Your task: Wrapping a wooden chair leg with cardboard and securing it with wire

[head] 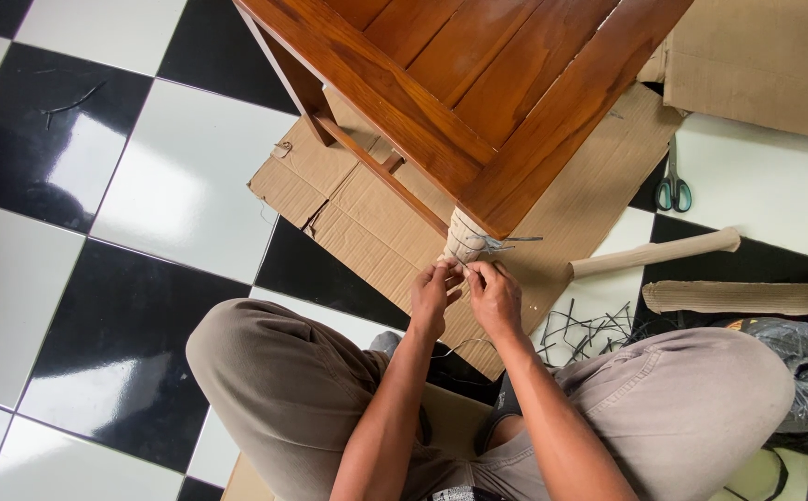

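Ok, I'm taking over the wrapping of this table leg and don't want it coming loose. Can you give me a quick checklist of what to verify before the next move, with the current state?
1. Both hands on the tie: left hand and right hand meet at the thin grey strap: ok.
2. Brown corrugated cardboard sleeve covers the leg of the reddish wooden table: ok.
3. Strap knotted tight: cannot tell.
4. Green-handled scissors beside the right hand: not ok, they lie apart on the floor.
5. Flat cardboard sheet under the leg: ok.
6. Cut grey strap scraps out of the way: not ok, scattered by the knee.
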